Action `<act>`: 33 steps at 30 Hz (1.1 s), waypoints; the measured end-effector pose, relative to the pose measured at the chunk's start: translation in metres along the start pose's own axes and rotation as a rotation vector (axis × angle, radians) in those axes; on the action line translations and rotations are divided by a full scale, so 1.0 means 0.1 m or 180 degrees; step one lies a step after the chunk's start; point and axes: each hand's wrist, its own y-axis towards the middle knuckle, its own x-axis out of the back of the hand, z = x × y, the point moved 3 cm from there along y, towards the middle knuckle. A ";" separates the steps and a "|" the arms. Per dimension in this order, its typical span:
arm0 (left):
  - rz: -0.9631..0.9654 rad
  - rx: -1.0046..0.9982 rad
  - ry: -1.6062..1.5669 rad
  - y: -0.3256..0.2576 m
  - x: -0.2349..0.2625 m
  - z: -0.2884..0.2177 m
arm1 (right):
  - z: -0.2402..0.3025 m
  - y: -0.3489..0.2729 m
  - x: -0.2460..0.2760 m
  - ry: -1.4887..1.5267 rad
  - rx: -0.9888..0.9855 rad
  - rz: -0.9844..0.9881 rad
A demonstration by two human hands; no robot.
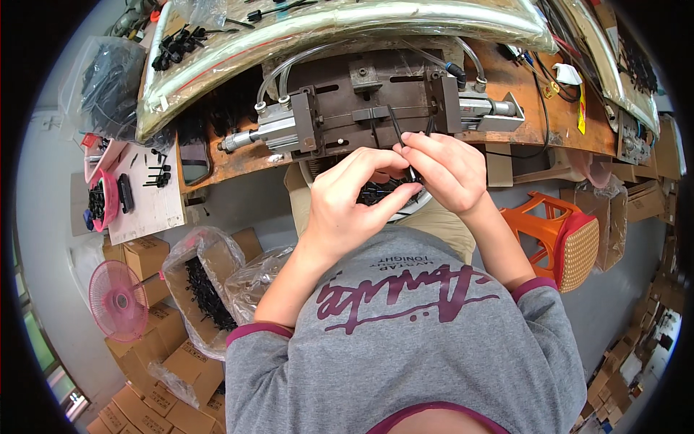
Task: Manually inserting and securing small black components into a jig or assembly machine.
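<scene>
A seated worker in a grey printed T-shirt holds both hands together just in front of a dark metal clamping fixture (369, 101) mounted on a worn orange-brown wooden bench (520, 79). The right hand (444, 170) pinches a thin black plastic strip (396, 123) between thumb and forefinger; the strip rises from the fingers toward the middle of the fixture, near the bench's front edge. The left hand (347, 202) is curled closed, its fingertips meeting those of the right at the base of the strip, its thumb reaching under a round tray of small black plastic parts (379, 192) that sits on the lap, directly beneath both hands.

A silver pneumatic cylinder (264, 130) projects from the fixture's left side, a second one (491, 108) from its right, and clear air hoses (296, 61) loop above. The likely hazard is pinching: fingertips this close to the fixture would be caught if the cylinders drove it shut. The slender strip could also slip from so light a grip and fall among the loose parts below.

At the bench's left end lie a pink bowl of black pieces (101, 199) and an open plastic-lined cardboard box of black parts (202, 289); an orange plastic stool (560, 239) stands to the right.
</scene>
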 end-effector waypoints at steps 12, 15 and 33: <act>0.0079 -0.0307 0.2185 -0.05 -0.08 0.31 | -0.18 -0.16 0.11 0.1762 -0.2318 -0.0914; 0.0178 -0.0507 0.2533 -0.05 -0.12 0.39 | -0.12 -0.11 0.18 0.2326 -0.2186 -0.0873; 0.0460 -0.0492 0.2520 0.09 -0.08 0.41 | 0.11 0.05 0.11 0.0610 -0.1511 0.0512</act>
